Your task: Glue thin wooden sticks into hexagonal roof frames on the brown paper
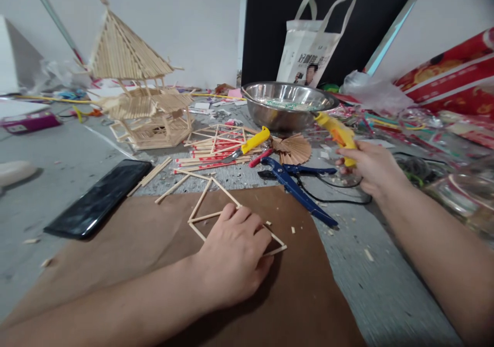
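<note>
My left hand (237, 249) curls its fingers down over a flat frame of thin wooden sticks (200, 198), which lies on a brown paper sheet (154, 270). The frame's middle is hidden beneath that hand. Raised off to the right, my right hand (376, 167) is closed around the handle of a yellow hot glue gun (337, 131) with an orange trigger. Its nozzle points back and to the left, toward the steel bowl (278, 115). Blue-handled cutters (301, 187) lie between the two hands.
A model pavilion (131, 49) of sticks stands at the back left. A black phone (102, 198) rests on the left. Red-wrapped sticks (200, 154), a yellow-handled tool (254, 141) and a brown paper fan (295, 149) lie beyond the frame. Behind the bowl stands a white bag (304, 49).
</note>
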A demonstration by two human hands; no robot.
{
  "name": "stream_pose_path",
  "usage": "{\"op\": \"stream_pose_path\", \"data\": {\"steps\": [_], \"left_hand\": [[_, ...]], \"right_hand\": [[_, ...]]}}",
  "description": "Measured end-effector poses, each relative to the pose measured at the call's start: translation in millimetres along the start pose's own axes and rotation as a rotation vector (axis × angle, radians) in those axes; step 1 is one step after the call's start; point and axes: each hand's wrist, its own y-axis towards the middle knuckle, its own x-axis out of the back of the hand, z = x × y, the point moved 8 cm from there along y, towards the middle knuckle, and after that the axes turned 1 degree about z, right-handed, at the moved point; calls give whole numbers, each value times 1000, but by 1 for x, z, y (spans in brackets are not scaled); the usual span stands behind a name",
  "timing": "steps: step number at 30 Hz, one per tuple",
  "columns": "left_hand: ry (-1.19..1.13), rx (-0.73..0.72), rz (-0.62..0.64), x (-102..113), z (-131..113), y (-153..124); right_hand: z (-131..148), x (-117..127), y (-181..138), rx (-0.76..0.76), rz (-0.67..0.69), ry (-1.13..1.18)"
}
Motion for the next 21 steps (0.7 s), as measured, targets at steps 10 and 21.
{"op": "stream_pose_path", "data": {"steps": [10,21], "left_hand": [[0,5,3,-1,0,-1],[2,-22,-4,-3,-1,0]], "right_hand": [[25,-46,-43,-119,562,512],[13,-54,-66,60,1060,-31]]}}
